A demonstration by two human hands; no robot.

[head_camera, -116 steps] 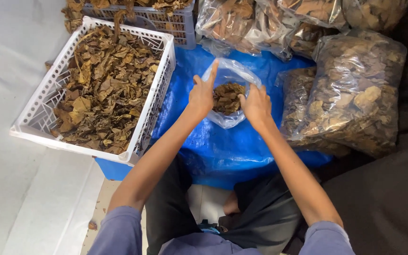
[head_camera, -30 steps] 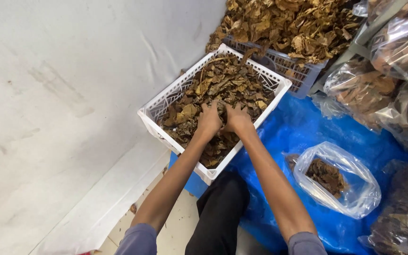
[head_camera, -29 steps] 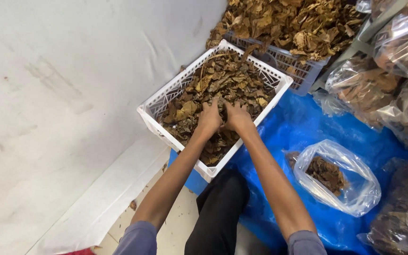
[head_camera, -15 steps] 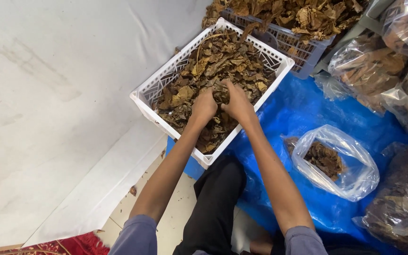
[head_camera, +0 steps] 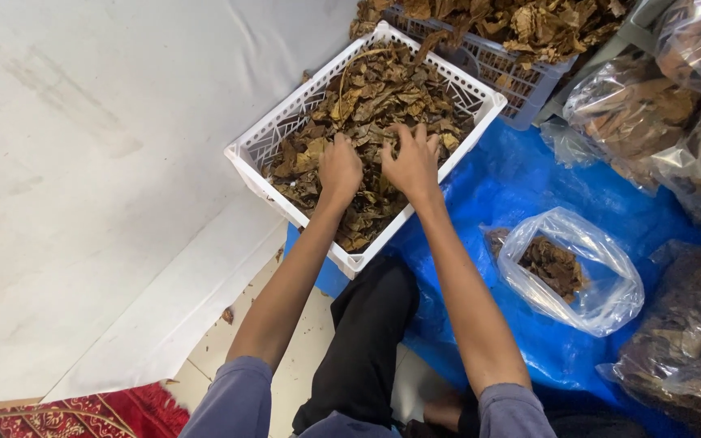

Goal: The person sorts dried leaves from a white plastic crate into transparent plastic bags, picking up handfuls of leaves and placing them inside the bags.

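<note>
A white plastic crate (head_camera: pixel 263 148) full of dry brown leaves (head_camera: pixel 383 97) sits in front of me. My left hand (head_camera: pixel 339 169) is pushed down into the leaves, fingers curled and buried. My right hand (head_camera: pixel 411 159) lies beside it on the pile with fingers spread over the leaves. An open clear plastic bag (head_camera: pixel 587 268) with a small heap of leaves inside lies on the blue tarp (head_camera: pixel 521 186) to the right of my right arm.
A grey-blue crate (head_camera: pixel 492 65) heaped with leaves stands behind the white one. Several filled clear bags (head_camera: pixel 651 113) are stacked at the right. A white sheet (head_camera: pixel 83 178) covers the floor at left, and a red rug corner (head_camera: pixel 107 414) shows below.
My hands left the clear bag, which now lies on the tarp, and went into the white crate. Over the last second they have kept working in the leaves, my right fingers spreading.
</note>
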